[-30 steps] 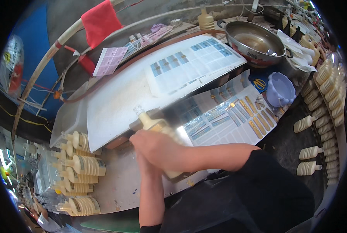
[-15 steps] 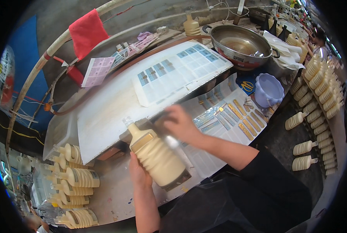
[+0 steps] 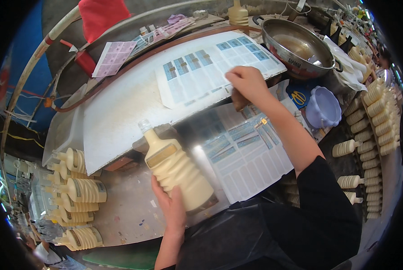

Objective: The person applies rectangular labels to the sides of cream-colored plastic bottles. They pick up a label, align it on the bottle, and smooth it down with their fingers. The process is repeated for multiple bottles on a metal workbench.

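A cream ribbed bottle (image 3: 183, 175) with a clear neck and a gold label (image 3: 162, 155) on its shoulder lies slanted in front of me, neck pointing away. Beneath the neck sits a dark block (image 3: 167, 132). My left hand (image 3: 172, 207) grips the bottle low on its left side, thumb on top. My right hand (image 3: 248, 83) is closed, raised over the near edge of the white board (image 3: 120, 108); whatever its fingers hold is hidden. Just below it is a brown piece (image 3: 240, 100) that I cannot identify. Under my right forearm spreads a label sheet (image 3: 242, 173) with blue and gold strips.
More cream bottles (image 3: 86, 190) lie stacked at the left, and rows of them (image 3: 381, 121) fill the far right. A large metal pan (image 3: 296, 47) stands behind the board, near a lavender bucket (image 3: 323, 107) and yellow-handled scissors (image 3: 298, 98). Another label sheet (image 3: 188, 85) lies on the board.
My right hand has moved away from the bottle, up and to the right, to the board's edge. My left hand stays on the bottle, its thumb now showing on top.
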A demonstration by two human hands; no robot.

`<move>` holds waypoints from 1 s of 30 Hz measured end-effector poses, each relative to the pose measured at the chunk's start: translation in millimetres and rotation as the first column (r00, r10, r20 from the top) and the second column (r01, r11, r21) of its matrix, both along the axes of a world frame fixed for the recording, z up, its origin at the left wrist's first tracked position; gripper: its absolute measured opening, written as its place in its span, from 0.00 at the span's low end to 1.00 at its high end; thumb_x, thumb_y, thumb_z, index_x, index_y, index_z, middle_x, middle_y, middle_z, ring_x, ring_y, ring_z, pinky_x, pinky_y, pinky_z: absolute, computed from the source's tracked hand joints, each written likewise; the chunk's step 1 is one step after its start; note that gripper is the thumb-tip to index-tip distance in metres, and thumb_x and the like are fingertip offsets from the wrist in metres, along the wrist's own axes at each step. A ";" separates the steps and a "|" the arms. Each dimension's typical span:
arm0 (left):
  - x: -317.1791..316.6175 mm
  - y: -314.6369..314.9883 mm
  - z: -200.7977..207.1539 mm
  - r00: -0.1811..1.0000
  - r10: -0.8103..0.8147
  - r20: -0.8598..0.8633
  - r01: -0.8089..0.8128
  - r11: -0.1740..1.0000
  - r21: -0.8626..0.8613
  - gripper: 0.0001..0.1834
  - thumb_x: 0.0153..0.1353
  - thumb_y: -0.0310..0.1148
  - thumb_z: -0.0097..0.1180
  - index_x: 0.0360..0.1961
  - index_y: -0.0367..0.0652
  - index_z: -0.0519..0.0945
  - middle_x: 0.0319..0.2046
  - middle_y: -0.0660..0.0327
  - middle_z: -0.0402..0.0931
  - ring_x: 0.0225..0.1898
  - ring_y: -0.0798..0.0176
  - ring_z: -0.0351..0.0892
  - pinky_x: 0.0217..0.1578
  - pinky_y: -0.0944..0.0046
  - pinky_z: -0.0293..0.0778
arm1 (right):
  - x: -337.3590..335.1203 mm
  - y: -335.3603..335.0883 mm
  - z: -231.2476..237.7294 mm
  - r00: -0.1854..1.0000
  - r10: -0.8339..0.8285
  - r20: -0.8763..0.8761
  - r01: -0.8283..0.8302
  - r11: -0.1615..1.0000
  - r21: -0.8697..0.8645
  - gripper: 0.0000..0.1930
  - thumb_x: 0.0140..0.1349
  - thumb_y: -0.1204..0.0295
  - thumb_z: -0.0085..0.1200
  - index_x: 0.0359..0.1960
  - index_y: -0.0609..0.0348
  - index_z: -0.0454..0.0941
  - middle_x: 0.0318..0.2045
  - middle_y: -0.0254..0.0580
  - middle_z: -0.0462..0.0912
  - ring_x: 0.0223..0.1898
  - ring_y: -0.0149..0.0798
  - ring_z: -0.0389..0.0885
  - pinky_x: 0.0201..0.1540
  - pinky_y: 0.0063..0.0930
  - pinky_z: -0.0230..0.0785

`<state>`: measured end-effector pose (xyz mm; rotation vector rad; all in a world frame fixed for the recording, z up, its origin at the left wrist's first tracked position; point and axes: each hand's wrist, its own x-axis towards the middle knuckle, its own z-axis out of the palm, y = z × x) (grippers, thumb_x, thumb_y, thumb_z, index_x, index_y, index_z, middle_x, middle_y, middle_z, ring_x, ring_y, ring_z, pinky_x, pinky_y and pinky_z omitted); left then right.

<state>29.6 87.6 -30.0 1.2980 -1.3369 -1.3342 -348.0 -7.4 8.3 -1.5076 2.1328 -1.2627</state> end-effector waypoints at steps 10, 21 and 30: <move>5.5 -1.4 -14.0 1.000 0.016 -0.010 -0.016 0.999 -0.044 0.42 0.64 0.27 0.52 0.77 0.30 0.51 0.71 0.45 0.60 0.70 0.52 0.64 0.71 0.55 0.58 | -6.9 -91.5 13.1 0.798 0.282 -0.533 0.039 0.858 0.512 0.15 0.63 0.73 0.49 0.47 0.58 0.85 0.41 0.55 0.87 0.45 0.57 0.85 0.49 0.49 0.77; 0.6 -2.4 0.8 1.000 0.012 0.029 -0.011 0.999 -0.048 0.41 0.64 0.27 0.55 0.76 0.30 0.54 0.69 0.43 0.64 0.68 0.52 0.67 0.69 0.56 0.62 | 40.5 32.6 3.2 0.699 0.159 -0.697 -0.180 0.983 0.043 0.19 0.66 0.57 0.58 0.43 0.64 0.83 0.48 0.53 0.82 0.44 0.54 0.86 0.45 0.46 0.79; 28.0 11.1 -30.1 0.977 0.029 0.209 0.005 0.987 -0.159 0.48 0.56 0.35 0.64 0.76 0.33 0.55 0.65 0.41 0.66 0.65 0.42 0.69 0.67 0.48 0.65 | 45.3 23.0 7.5 0.615 0.227 -0.755 0.053 0.944 0.327 0.22 0.65 0.57 0.60 0.54 0.58 0.78 0.57 0.49 0.82 0.46 0.54 0.85 0.46 0.44 0.79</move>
